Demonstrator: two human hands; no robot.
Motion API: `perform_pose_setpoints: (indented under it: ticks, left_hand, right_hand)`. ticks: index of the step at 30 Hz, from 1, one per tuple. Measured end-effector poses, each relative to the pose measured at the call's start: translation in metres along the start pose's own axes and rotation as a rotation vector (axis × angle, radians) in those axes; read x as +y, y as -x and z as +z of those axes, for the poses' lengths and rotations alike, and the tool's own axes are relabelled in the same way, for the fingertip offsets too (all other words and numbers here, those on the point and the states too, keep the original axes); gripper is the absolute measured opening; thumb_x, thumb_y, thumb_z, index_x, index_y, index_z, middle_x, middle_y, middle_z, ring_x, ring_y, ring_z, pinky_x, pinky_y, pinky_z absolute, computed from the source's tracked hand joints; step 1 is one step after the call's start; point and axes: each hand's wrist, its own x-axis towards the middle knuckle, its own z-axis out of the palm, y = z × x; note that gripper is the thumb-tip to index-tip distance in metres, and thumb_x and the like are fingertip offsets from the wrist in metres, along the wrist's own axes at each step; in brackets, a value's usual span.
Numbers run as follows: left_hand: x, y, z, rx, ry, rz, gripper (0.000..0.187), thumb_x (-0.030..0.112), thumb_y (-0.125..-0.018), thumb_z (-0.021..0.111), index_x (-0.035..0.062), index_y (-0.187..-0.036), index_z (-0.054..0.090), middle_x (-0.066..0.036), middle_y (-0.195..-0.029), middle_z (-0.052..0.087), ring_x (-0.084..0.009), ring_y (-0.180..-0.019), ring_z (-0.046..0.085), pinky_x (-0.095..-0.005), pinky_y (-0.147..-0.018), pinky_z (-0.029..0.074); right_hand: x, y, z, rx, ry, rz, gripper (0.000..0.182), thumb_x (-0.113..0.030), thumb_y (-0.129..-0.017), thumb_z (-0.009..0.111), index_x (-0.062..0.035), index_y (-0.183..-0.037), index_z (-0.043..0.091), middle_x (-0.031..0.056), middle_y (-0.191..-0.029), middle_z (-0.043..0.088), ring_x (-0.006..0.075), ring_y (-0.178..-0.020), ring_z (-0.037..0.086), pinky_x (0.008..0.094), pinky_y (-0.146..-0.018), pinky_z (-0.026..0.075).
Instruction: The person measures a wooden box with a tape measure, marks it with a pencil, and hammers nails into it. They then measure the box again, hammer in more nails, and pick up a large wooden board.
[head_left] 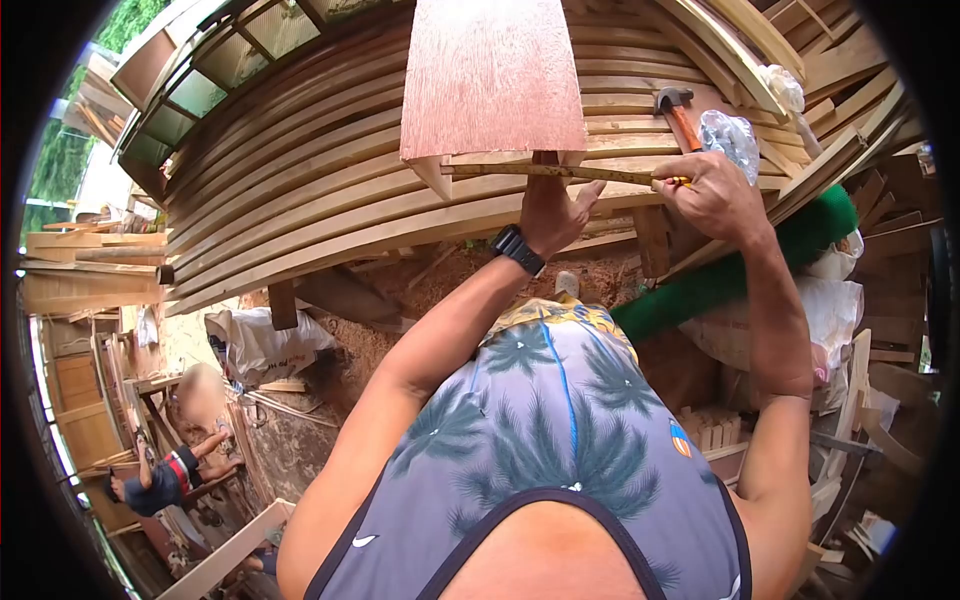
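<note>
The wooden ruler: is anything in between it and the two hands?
No. The left hand presses up against the wooden ruler under the reddish board. The right hand pinches the ruler's end, beside a pencil. Nothing visible sits between.

I see a thin yellow folding ruler [560,172] lying flat across the near edge of a reddish wood board [490,80], at the top middle of the frame. The board is wide and flat, with fine lines in it. It rests on a stack of long planks.
</note>
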Motion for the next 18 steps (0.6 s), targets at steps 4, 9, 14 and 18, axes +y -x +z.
perform_pose_setpoints:
  ticks: [4, 9, 14, 18]
  left_hand:
    - [-0.002, -0.006, 0.011, -0.015, 0.026, -0.037, 0.053, 0.019, -0.090, 0.069, -0.0015, -0.135, 0.050, -0.029, -0.129, 0.056, -0.0486, -0.122, 0.052, -0.0533, -0.107, 0.040]
    - [0.004, -0.010, 0.007, -0.072, 0.045, -0.093, 0.036, 0.008, -0.092, 0.061, -0.0022, -0.126, 0.054, -0.030, -0.116, 0.061, -0.0503, -0.111, 0.056, -0.0544, -0.097, 0.045]
    - [0.005, -0.010, 0.008, -0.019, 0.038, -0.065, 0.038, 0.012, -0.098, 0.060, -0.0037, -0.131, 0.052, -0.030, -0.120, 0.061, -0.0491, -0.115, 0.056, -0.0523, -0.100, 0.044]
    - [0.002, -0.010, 0.014, 0.054, 0.019, -0.025, 0.039, 0.015, -0.101, 0.058, -0.0031, -0.134, 0.050, -0.030, -0.126, 0.059, -0.0490, -0.119, 0.055, -0.0517, -0.102, 0.043]
  right_hand:
    - [-0.007, -0.011, 0.005, 0.015, -0.036, -0.024, 0.023, -0.021, -0.090, 0.065, -0.0028, -0.097, 0.077, 0.0196, -0.089, 0.074, 0.0349, -0.080, 0.071, 0.0395, -0.076, 0.056]
    - [-0.006, -0.018, 0.014, 0.017, 0.005, -0.009, 0.022, -0.021, -0.090, 0.066, -0.0037, -0.096, 0.078, 0.0184, -0.088, 0.075, 0.0327, -0.079, 0.072, 0.0382, -0.076, 0.057]
    - [-0.007, -0.025, 0.010, -0.064, -0.010, 0.060, 0.034, -0.033, -0.088, 0.061, -0.0083, -0.103, 0.079, 0.0196, -0.099, 0.074, 0.0382, -0.094, 0.070, 0.0430, -0.090, 0.056]
    - [-0.005, -0.029, 0.011, -0.059, 0.032, 0.027, 0.035, -0.033, -0.089, 0.060, -0.0083, -0.104, 0.079, 0.0200, -0.099, 0.074, 0.0382, -0.095, 0.070, 0.0437, -0.090, 0.055]
